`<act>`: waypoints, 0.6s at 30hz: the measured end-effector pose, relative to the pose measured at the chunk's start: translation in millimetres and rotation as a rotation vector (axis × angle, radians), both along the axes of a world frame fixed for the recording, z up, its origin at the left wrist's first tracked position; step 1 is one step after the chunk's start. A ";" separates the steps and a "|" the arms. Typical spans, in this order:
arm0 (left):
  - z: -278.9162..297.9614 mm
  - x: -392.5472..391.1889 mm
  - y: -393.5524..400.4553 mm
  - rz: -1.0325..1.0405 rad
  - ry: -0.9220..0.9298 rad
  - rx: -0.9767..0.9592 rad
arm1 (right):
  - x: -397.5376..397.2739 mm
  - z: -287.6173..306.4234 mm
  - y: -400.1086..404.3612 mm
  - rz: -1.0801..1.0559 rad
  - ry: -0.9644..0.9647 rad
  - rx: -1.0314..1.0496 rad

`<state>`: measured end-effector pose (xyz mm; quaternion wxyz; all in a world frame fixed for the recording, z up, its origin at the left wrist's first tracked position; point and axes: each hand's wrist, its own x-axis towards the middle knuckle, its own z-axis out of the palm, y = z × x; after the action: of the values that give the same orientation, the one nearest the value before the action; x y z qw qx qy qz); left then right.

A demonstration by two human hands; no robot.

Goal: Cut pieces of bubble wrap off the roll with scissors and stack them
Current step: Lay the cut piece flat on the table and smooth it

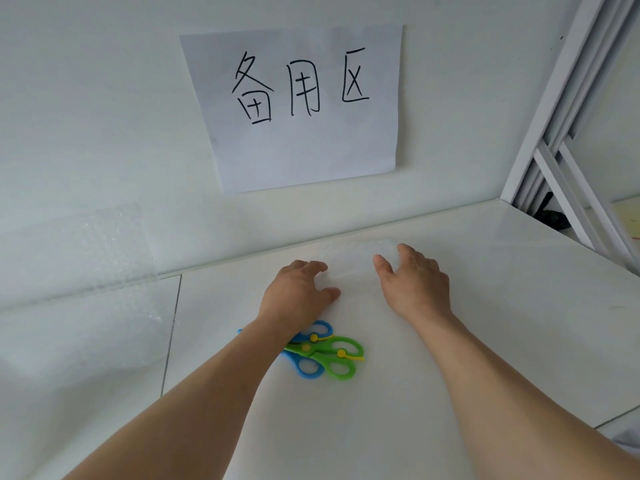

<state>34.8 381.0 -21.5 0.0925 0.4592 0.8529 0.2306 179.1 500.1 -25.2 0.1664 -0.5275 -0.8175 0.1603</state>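
A small clear piece of bubble wrap (349, 261) lies on the white table near the wall. My left hand (298, 292) grips its left edge between thumb and fingers. My right hand (414, 282) holds its right side, fingers curled over the far corner. Two pairs of plastic scissors, one blue (310, 367) and one green (341, 356), lie crossed on the table just under my left wrist. The large bubble wrap sheet from the roll (79, 271) spreads over the table's left part and up against the wall.
A white table (485, 323) meets a white wall that carries a paper sign (298, 105) with handwritten characters. A white metal frame (568, 140) stands at the right beyond the table's edge.
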 end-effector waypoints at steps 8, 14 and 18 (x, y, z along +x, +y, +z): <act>5.4 -3.2 -21.3 0.108 0.054 -0.010 | -31.2 3.9 -0.1 0.115 0.020 -0.022; 5.7 -7.4 -19.2 0.133 0.072 0.006 | -40.2 2.9 10.2 0.154 0.062 -0.037; 3.4 -10.5 -20.6 0.120 0.044 0.067 | -39.9 5.9 13.1 0.186 0.066 -0.004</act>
<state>24.4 360.4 -18.1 0.0442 0.4151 0.8725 0.2541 139.2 513.2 -19.2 0.1767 -0.4440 -0.8567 0.1942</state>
